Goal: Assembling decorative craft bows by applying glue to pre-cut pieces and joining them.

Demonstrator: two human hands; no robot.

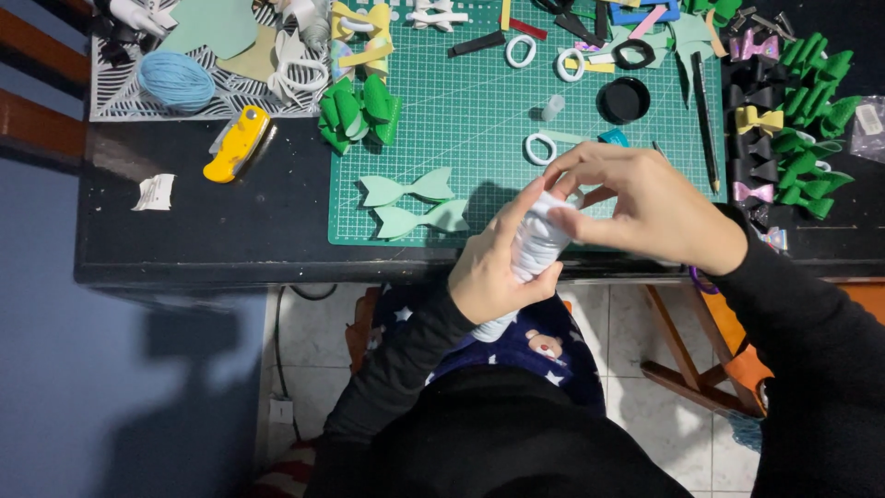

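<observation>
Left hand (493, 267) wraps round a white bottle (535, 244), tilted up over the near edge of the desk (203, 235), its grip pressed tight on the body so it can't turn. Right hand (645, 207) comes over the top, fingertips pinching at the bottle's cap end, likely working it. Two pale green bow cutouts (410, 205) lie flat on the green cutting mat (479, 120) just ahead, within easy reach. A yellow cutter (237, 143) sits off to the left.

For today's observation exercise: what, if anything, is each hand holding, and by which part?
The left hand grips a white bottle around its body. The right hand has its fingers at the bottle's top end.
</observation>
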